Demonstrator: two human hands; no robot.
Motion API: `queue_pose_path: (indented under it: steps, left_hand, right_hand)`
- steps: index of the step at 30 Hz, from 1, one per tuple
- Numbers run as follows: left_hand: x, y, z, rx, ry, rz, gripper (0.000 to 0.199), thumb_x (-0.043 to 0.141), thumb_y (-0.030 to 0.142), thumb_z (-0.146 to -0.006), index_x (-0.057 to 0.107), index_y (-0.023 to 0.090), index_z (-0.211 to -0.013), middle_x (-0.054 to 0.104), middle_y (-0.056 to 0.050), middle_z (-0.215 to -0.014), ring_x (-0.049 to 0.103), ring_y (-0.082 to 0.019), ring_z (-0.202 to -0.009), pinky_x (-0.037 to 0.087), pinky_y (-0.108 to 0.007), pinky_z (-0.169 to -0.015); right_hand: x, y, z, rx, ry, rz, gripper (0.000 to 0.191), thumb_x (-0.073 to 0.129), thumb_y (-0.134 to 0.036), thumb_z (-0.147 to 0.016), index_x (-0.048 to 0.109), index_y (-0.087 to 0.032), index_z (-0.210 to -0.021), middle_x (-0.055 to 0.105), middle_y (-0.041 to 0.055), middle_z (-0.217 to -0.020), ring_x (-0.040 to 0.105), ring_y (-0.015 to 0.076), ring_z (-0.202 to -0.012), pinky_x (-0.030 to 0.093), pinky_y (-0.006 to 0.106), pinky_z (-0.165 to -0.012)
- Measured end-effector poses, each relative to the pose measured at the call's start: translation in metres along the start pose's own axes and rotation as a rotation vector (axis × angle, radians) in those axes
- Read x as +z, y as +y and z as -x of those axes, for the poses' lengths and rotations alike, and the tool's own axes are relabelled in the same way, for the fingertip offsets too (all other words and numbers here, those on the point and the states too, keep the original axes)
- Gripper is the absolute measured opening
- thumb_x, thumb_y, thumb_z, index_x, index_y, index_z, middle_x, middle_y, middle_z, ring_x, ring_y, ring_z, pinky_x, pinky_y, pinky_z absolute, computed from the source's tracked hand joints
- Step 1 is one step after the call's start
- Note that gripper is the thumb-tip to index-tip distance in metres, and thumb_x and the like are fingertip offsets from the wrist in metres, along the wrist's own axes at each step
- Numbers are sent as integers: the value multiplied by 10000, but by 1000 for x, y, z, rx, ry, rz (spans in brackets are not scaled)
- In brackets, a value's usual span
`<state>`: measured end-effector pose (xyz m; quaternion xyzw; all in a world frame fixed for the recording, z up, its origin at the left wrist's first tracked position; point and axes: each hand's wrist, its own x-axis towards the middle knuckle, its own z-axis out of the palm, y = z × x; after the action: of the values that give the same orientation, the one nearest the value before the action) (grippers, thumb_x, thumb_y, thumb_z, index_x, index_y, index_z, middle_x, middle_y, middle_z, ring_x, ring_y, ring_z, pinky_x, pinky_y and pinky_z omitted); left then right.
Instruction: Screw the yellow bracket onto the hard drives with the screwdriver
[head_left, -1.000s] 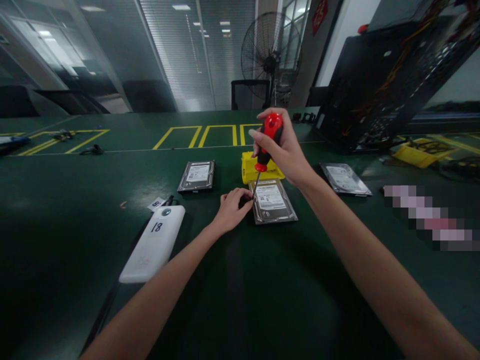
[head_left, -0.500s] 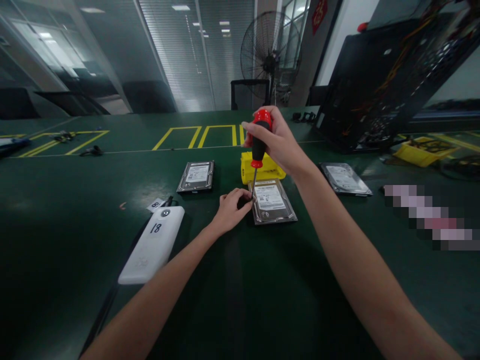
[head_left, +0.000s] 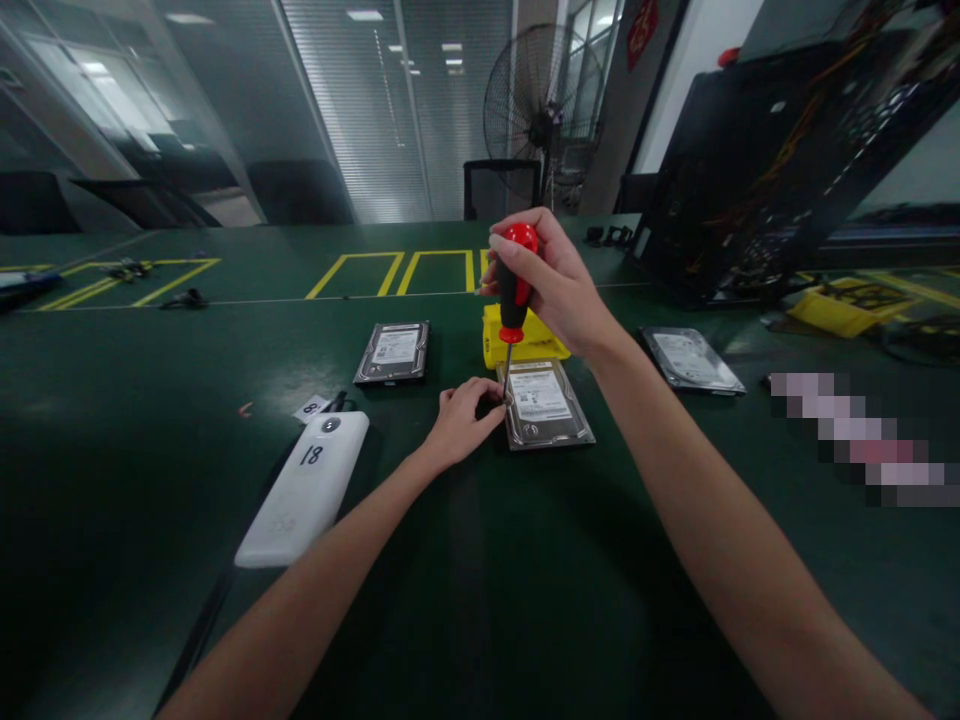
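Observation:
My right hand (head_left: 544, 265) is wrapped round a red and black screwdriver (head_left: 513, 285), held nearly upright. Its thin shaft runs down to the left edge of a hard drive (head_left: 551, 425) lying label up on the table. The exact spot under the tip is too small to make out. At that same edge, the curled fingers and thumb of my left hand (head_left: 469, 420) grip the drive close beside the tip. Directly behind the drive stands a yellow plastic box (head_left: 491, 340), partly hidden by my right hand and the screwdriver.
A second hard drive (head_left: 394, 352) lies to the left and a third hard drive (head_left: 694, 358) to the right. Beside my left forearm is a white device marked 18 (head_left: 304, 495) with a dark cable. A black computer case (head_left: 720, 190) stands at the back right near a yellow tray (head_left: 840, 308).
The screwdriver handle has turned and tilted slightly, and my right hand has shifted a little to the left with it. My left hand and the hard drive stay in place.

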<state>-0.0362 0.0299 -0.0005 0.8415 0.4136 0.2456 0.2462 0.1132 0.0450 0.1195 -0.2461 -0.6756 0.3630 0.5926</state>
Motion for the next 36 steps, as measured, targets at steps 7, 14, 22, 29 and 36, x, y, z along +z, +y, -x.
queue_pose_path:
  steps: [7, 14, 22, 29, 36]
  left_hand:
    - [1, 0, 0, -6, 1, 3, 179, 472, 307, -826, 502, 220, -979, 586, -14, -1024, 519, -196, -1015, 288, -413, -930]
    - [1, 0, 0, -9, 1, 4, 192, 478, 306, -820, 498, 222, -991, 591, -15, -1020, 525, -201, -1014, 293, -416, -929]
    - [-1, 0, 1, -18, -10, 8, 204, 471, 320, -826, 502, 221, -1002, 588, -24, -1036, 521, -204, -1022, 288, -417, -940]
    - [0, 0, 1, -13, -1, 5, 198, 477, 312, -823, 503, 222, -998, 589, -15, -1025, 521, -202, -1022, 283, -415, -934]
    - [1, 0, 0, -11, 1, 0, 190, 476, 310, -824, 503, 224, -991, 591, -16, -1018, 523, -202, -1023, 287, -412, -934]
  right_hand:
    - [5, -5, 4, -35, -17, 76, 262, 587, -412, -773, 455, -265, -945, 524, -22, -817, 560, 91, -678, 515, 282, -699]
    - [9, -7, 3, 3, -36, 10, 292, 402, -514, -852, 485, -292, -1022, 508, -8, -767, 533, 101, -638, 524, 277, -679]
    - [5, -3, 2, 11, 15, -9, 305, 459, -513, -828, 492, -247, -973, 544, 4, -887, 568, 87, -736, 522, 229, -699]
    - [4, -1, 1, 14, 58, -33, 306, 554, -483, -780, 459, -236, -935, 566, 4, -886, 570, 85, -705, 523, 235, -675]
    - [5, 1, 2, -9, 46, 74, 375, 493, -514, -807, 423, -322, -1121, 523, -24, -778, 517, 87, -597, 484, 229, -577]
